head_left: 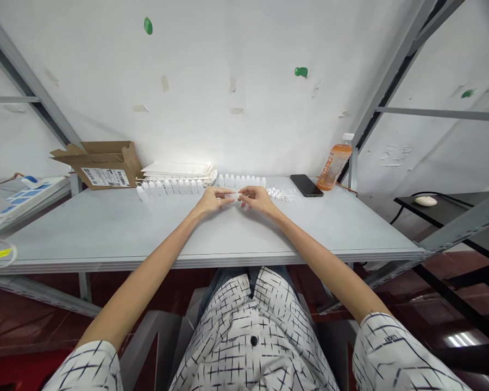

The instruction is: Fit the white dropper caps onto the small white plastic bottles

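Over the middle of the grey table, my left hand [215,200] has its thumb and fingers pinched together, pointing right. Facing it from the right, my right hand [256,199] is also pinched. A small whitish piece [236,196] sits between the two sets of fingertips; its shape is too small to make out. Behind my hands stands a row of small white bottles [242,181]. Another row of white bottles [171,187] is at the left of my left hand. Small white loose pieces [283,194] lie scattered just right of my right hand.
On the table [118,228], an open cardboard box [106,165] stands back left, beside stacked white sheets [179,169]. A black phone [306,185] lies back right near an orange drink bottle [336,163]. Metal posts rise at both sides. A power strip [28,195] is far left.
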`<act>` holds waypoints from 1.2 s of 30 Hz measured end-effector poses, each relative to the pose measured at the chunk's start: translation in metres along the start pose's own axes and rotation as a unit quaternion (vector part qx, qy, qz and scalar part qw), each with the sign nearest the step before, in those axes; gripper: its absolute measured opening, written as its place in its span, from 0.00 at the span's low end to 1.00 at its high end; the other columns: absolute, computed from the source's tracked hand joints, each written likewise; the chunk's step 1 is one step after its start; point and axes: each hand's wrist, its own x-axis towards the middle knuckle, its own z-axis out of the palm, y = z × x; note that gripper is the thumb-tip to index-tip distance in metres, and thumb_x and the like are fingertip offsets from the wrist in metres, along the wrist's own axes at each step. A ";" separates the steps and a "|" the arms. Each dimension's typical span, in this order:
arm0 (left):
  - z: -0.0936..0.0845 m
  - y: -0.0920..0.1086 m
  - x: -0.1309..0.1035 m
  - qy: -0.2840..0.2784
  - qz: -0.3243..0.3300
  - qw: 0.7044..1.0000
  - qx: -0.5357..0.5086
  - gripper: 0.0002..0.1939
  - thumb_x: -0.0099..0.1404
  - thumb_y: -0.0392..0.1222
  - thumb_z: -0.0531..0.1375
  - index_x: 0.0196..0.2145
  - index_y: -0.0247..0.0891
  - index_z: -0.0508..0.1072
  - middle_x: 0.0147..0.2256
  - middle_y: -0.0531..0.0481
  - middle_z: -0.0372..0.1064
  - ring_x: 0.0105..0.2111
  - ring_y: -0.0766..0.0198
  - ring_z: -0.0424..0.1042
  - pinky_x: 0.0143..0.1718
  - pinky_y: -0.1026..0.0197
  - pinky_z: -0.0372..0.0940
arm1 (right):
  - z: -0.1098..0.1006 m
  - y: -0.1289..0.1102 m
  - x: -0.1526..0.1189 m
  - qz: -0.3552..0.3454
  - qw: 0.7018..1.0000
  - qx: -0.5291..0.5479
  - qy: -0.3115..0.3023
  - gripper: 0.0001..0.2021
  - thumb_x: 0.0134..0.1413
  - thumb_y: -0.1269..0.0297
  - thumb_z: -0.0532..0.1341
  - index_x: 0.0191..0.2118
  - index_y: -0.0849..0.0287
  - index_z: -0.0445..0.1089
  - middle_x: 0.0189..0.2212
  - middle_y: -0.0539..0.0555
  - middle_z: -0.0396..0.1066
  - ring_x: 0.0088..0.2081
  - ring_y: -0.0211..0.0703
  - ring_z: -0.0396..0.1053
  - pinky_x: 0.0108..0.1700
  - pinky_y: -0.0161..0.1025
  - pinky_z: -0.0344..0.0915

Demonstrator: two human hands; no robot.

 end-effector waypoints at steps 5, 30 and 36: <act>0.002 0.001 0.000 -0.031 -0.027 0.999 -0.033 0.28 0.56 0.56 0.69 0.46 0.31 0.81 0.41 0.36 0.77 0.32 0.62 0.73 0.27 0.62 0.66 | 0.000 0.002 0.002 -0.027 0.999 -0.014 0.012 0.09 0.52 0.63 0.65 0.38 0.63 0.73 0.30 0.55 0.75 0.29 0.41 0.74 0.22 0.31 0.68; -0.002 0.001 -0.001 -0.039 0.037 0.998 -0.029 0.27 0.53 0.55 0.71 0.43 0.31 0.83 0.36 0.39 0.79 0.29 0.62 0.70 0.25 0.61 0.67 | 0.000 -0.008 -0.004 0.028 0.994 0.095 -0.038 0.13 0.50 0.61 0.69 0.38 0.60 0.70 0.30 0.54 0.77 0.28 0.41 0.76 0.24 0.32 0.70; 0.001 0.003 -0.001 -0.019 0.027 0.999 -0.017 0.27 0.53 0.54 0.71 0.45 0.31 0.83 0.42 0.38 0.79 0.32 0.59 0.72 0.26 0.59 0.68 | -0.004 -0.010 -0.003 0.017 0.996 0.079 -0.042 0.13 0.48 0.65 0.69 0.39 0.61 0.71 0.31 0.56 0.78 0.29 0.42 0.76 0.24 0.32 0.71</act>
